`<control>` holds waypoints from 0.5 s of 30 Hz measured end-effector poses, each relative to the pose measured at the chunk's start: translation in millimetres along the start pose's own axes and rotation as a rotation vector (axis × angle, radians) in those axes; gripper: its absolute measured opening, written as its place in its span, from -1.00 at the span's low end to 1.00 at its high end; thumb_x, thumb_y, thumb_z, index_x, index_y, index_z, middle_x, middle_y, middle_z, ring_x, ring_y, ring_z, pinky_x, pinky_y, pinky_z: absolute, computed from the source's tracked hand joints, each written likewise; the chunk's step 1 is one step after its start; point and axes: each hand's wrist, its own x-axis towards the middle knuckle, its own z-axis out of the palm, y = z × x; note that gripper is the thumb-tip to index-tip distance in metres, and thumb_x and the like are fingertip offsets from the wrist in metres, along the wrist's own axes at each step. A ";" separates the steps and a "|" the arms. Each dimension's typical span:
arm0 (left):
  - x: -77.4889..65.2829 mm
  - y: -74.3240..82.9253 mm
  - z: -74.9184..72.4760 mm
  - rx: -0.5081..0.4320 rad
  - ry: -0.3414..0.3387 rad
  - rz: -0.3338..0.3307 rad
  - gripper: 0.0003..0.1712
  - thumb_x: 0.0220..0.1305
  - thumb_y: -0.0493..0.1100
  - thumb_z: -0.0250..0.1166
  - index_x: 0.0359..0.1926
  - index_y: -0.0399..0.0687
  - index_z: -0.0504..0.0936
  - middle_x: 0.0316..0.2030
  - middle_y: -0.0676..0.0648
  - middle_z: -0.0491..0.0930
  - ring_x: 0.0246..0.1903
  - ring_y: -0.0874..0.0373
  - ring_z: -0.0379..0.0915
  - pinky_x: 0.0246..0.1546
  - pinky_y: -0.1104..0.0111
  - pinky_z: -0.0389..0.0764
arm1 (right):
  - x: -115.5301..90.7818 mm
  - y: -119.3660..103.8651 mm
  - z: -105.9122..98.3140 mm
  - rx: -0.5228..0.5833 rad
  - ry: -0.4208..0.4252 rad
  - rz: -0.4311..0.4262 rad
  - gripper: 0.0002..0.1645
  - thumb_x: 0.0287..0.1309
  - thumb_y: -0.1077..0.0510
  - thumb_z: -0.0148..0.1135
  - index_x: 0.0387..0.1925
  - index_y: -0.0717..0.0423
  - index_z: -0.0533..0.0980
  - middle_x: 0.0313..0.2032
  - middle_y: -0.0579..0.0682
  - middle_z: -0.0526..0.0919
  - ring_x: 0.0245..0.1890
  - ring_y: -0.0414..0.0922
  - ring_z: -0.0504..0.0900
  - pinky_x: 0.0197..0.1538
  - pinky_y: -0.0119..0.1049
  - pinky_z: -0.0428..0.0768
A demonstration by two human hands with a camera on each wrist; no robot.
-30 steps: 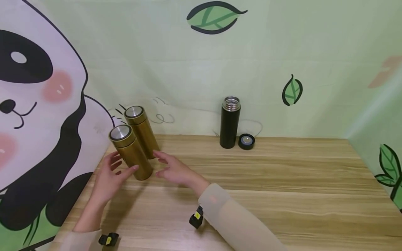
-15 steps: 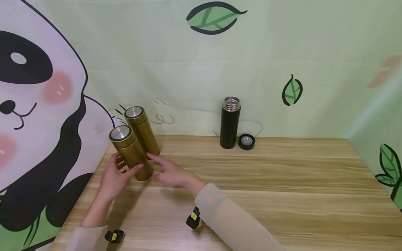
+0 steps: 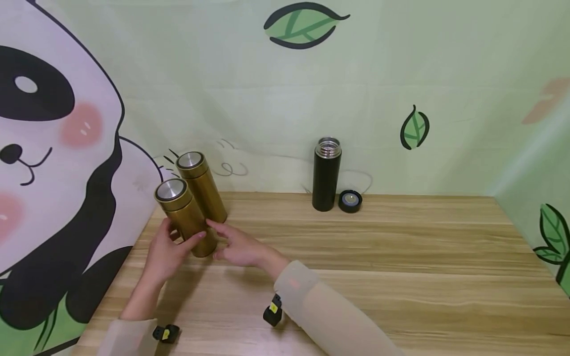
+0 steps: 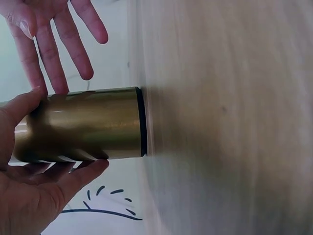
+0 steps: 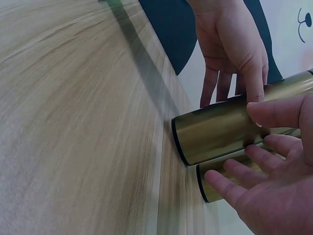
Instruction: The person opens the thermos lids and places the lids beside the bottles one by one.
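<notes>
Two gold thermos bottles with silver-topped lids stand upright at the table's left. My left hand [image 3: 166,254] holds the front gold thermos [image 3: 186,215] low on its body, thumb on the near side and fingers behind, as the left wrist view of the thermos [image 4: 98,122] also shows. On its other side is my right hand [image 3: 242,247], fingers fairly straight; its fingertips are at the bottle, and the right wrist view shows its thumb [image 5: 274,112] against the gold body. The rear gold thermos [image 3: 206,190] stands close behind, partly hidden by the front one.
Farther right, a black thermos [image 3: 325,183] stands lidless near the back edge of the wooden table [image 3: 401,237]. Its black lid [image 3: 350,200] lies beside it, inner side up. A printed cloth wall [image 3: 285,99] with a panda and leaves closes off the back and left.
My left hand has moved right and closed in on the front thermos. My right hand has moved left to the same bottle. The bottles have not visibly moved.
</notes>
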 end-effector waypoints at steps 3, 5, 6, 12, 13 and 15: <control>-0.4 0.8 -0.9 0.014 0.004 -0.001 0.00 0.30 0.16 0.45 0.50 -0.25 0.17 0.42 -0.44 0.32 0.38 -0.40 0.32 0.27 -0.25 0.46 | 0.4 0.4 0.2 -0.015 0.002 -0.002 0.03 0.28 0.35 0.27 0.64 -0.20 0.07 0.61 -0.05 0.18 0.57 -0.01 0.25 0.52 -0.08 0.33; -0.8 1.7 -1.3 0.019 0.002 -0.003 0.01 0.30 0.17 0.44 0.50 -0.25 0.17 0.43 -0.44 0.31 0.39 -0.40 0.31 0.27 -0.26 0.45 | 0.5 1.3 0.5 -0.031 0.002 -0.003 0.02 0.29 0.34 0.26 0.64 -0.22 0.06 0.61 -0.06 0.17 0.57 -0.01 0.25 0.52 -0.08 0.33; -1.0 2.1 -1.3 0.021 0.001 -0.003 0.01 0.30 0.18 0.44 0.50 -0.25 0.16 0.43 -0.44 0.31 0.39 -0.41 0.31 0.27 -0.26 0.45 | 0.5 1.6 0.6 -0.037 0.002 -0.003 0.02 0.30 0.33 0.26 0.64 -0.23 0.06 0.61 -0.07 0.17 0.57 -0.01 0.25 0.52 -0.09 0.33; -1.8 4.3 -0.5 0.025 0.009 -0.006 0.03 0.28 0.19 0.45 0.50 -0.25 0.17 0.45 -0.44 0.30 0.41 -0.43 0.29 0.29 -0.26 0.44 | -1.1 1.1 0.7 -0.062 0.011 0.000 0.02 0.30 0.30 0.27 0.64 -0.25 0.06 0.60 -0.09 0.19 0.56 -0.02 0.28 0.52 -0.09 0.32; -2.0 5.0 -0.4 0.027 0.014 -0.006 0.03 0.28 0.19 0.46 0.50 -0.24 0.18 0.45 -0.43 0.30 0.41 -0.44 0.29 0.29 -0.26 0.44 | -1.5 0.6 0.5 -0.064 0.015 -0.001 0.02 0.30 0.30 0.28 0.64 -0.25 0.06 0.60 -0.09 0.19 0.56 -0.02 0.29 0.52 -0.09 0.33; -2.6 7.0 -0.6 0.037 0.023 -0.003 0.03 0.27 0.20 0.46 0.49 -0.24 0.19 0.45 -0.43 0.30 0.40 -0.44 0.29 0.30 -0.27 0.43 | -2.4 -1.0 -0.3 -0.064 0.024 -0.007 0.02 0.30 0.28 0.30 0.64 -0.23 0.07 0.60 -0.08 0.20 0.55 0.00 0.29 0.51 -0.07 0.34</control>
